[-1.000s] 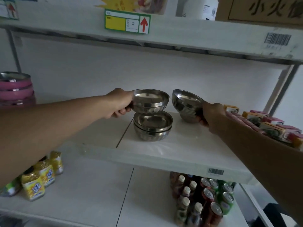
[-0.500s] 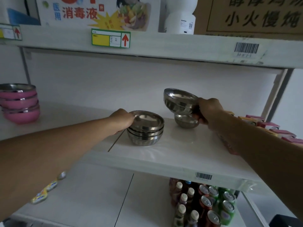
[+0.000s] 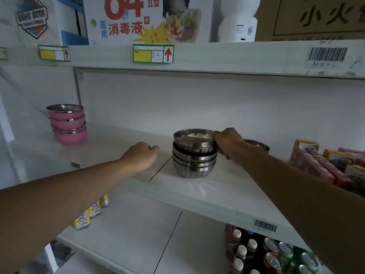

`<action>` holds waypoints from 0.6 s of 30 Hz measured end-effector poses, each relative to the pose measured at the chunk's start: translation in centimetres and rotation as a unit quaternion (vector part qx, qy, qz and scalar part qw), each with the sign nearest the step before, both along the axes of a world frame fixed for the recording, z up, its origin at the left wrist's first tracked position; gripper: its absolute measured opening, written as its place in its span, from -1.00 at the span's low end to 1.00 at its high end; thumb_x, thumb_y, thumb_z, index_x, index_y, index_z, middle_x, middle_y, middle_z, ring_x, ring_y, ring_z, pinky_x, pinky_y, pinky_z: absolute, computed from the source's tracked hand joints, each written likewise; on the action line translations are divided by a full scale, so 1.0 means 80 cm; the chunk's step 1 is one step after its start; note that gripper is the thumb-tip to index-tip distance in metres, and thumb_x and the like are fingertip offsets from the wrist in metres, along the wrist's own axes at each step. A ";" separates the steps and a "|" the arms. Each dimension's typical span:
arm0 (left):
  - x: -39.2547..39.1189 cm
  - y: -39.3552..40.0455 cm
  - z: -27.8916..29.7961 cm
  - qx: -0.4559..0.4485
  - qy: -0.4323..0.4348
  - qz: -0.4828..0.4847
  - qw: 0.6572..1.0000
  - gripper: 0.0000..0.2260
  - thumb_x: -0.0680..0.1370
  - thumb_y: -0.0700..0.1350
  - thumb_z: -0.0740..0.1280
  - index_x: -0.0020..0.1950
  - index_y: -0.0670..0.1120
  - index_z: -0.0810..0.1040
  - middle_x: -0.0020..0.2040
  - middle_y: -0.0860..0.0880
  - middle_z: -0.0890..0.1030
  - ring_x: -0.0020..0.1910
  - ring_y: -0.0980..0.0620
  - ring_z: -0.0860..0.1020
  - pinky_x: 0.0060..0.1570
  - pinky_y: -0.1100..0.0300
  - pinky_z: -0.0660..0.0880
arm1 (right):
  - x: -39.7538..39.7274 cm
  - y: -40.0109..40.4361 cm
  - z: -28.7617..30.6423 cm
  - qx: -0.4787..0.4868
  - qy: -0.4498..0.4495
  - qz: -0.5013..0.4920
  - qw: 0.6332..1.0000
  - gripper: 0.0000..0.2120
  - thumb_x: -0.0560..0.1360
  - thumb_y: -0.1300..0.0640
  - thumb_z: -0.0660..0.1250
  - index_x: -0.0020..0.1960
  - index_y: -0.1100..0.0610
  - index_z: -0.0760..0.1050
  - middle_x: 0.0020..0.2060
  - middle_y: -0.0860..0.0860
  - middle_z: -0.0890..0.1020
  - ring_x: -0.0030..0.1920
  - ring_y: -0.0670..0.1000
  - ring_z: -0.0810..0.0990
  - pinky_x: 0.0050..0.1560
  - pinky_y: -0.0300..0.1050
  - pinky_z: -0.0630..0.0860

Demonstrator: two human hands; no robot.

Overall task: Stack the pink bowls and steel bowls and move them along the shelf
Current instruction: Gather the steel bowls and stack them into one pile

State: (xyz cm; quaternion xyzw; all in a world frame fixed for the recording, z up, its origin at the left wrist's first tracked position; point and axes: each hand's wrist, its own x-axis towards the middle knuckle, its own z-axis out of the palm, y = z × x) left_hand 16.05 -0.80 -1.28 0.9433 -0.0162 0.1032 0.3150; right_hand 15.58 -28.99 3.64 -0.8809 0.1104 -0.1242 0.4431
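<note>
A stack of steel bowls [image 3: 194, 164] stands in the middle of the white shelf [image 3: 227, 192]. My right hand [image 3: 229, 142] grips the right rim of the top steel bowl [image 3: 194, 140], which sits slightly tilted on the stack. My left hand [image 3: 141, 156] rests on the shelf just left of the stack, fingers curled, holding nothing. One more steel bowl [image 3: 256, 144] shows behind my right wrist, mostly hidden. A stack of pink bowls [image 3: 68, 124] with steel rims stands at the far left of the same shelf.
Boxed drink cartons [image 3: 327, 165] crowd the shelf's right end. The upper shelf edge [image 3: 197, 56] hangs close above with price tags. Below are yellow packets [image 3: 91, 211] on the left and bottles and cans [image 3: 272, 254] on the right.
My right hand carried its steel bowl left and set it on top of the stack. My left hand let go of the stack and drew back to the left. The view tilted upward.
</note>
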 end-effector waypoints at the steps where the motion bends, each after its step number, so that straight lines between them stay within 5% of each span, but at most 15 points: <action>1: -0.003 0.006 -0.002 0.005 0.001 0.004 1.000 -0.51 0.62 0.13 0.14 -0.37 -0.14 0.50 -0.33 -0.18 0.65 -0.32 -0.17 0.62 -0.29 0.11 0.43 | 0.002 0.002 -0.003 0.000 0.004 0.001 1.000 -0.69 0.56 0.00 0.27 -0.20 0.21 0.56 -0.41 0.13 0.59 -0.47 0.08 0.47 -0.41 -0.13 0.42; 5: -0.015 0.026 -0.013 0.040 0.019 0.014 0.999 -0.52 0.59 0.22 0.09 -0.31 -0.12 0.44 -0.24 -0.16 0.58 -0.12 -0.23 0.63 -0.15 0.05 0.43 | 0.001 0.004 -0.014 -0.018 0.009 -0.008 1.000 -0.57 0.56 -0.13 0.30 -0.25 0.21 0.55 -0.45 0.11 0.60 -0.50 0.08 0.46 -0.43 -0.16 0.40; 9: -0.021 0.033 -0.025 0.099 0.010 0.002 0.995 -0.53 0.57 0.27 0.09 -0.17 -0.09 0.53 -0.10 -0.12 0.63 -0.05 -0.22 0.63 -0.01 0.03 0.54 | -0.013 -0.005 -0.023 -0.010 0.020 -0.034 0.999 -0.43 0.65 -0.24 0.15 -0.06 0.24 0.64 -0.37 0.14 0.72 -0.45 0.10 0.59 -0.38 -0.11 0.52; 14: -0.019 0.031 -0.044 0.166 -0.065 -0.127 0.976 -0.65 0.64 0.16 0.21 0.19 -0.02 0.64 0.25 -0.08 0.66 0.21 -0.16 0.60 0.21 -0.02 0.56 | -0.056 -0.033 -0.045 -0.152 0.030 -0.065 0.986 -0.58 0.65 -0.04 0.22 0.15 0.30 0.62 -0.19 0.19 0.70 -0.21 0.26 0.73 -0.13 0.12 0.70; 18: -0.013 0.018 -0.053 0.197 -0.088 -0.171 0.961 -0.52 0.58 0.29 0.14 0.26 0.02 0.61 0.32 -0.04 0.61 0.31 -0.14 0.55 0.25 -0.04 0.53 | -0.112 -0.045 -0.075 -0.280 0.016 -0.054 0.958 -0.71 0.62 -0.08 0.27 0.21 0.01 0.64 -0.02 0.03 0.72 -0.11 0.03 0.67 -0.09 -0.02 0.66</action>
